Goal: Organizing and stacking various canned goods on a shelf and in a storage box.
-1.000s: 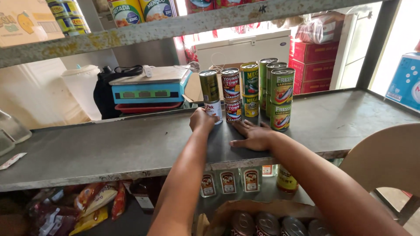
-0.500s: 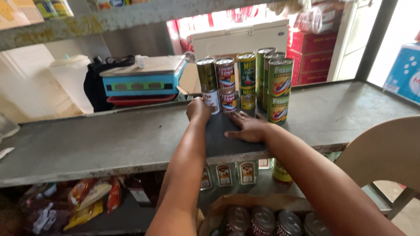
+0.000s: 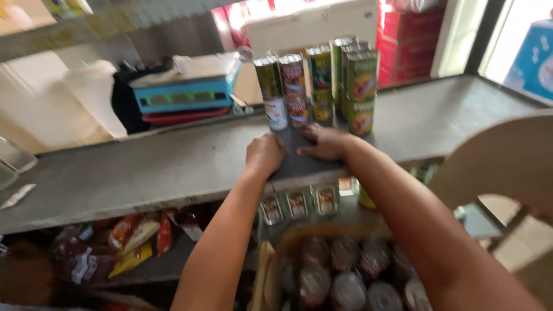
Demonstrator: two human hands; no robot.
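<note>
Two-high stacks of tins point(image 3: 314, 86) with green and red labels stand at the back of the grey counter point(image 3: 144, 167). My left hand point(image 3: 265, 152) rests on the counter just in front of the leftmost stack, fingers curled under and holding nothing. Just to its right, my right hand point(image 3: 325, 141) lies flat, palm down, its fingers spread toward the base of the tins. Neither hand touches a tin.
A carton of tins point(image 3: 340, 276) sits below the counter edge, under my arms. More tins point(image 3: 296, 204) line the lower shelf, with snack packets point(image 3: 132, 236) to the left. A blue box point(image 3: 184, 92) and a white container point(image 3: 92, 101) stand behind. A pale chair back point(image 3: 501, 161) is at the right.
My left hand has come off the leftmost lower tin and drawn back toward the counter's front edge. The view has tilted down, showing the carton of tins below.
</note>
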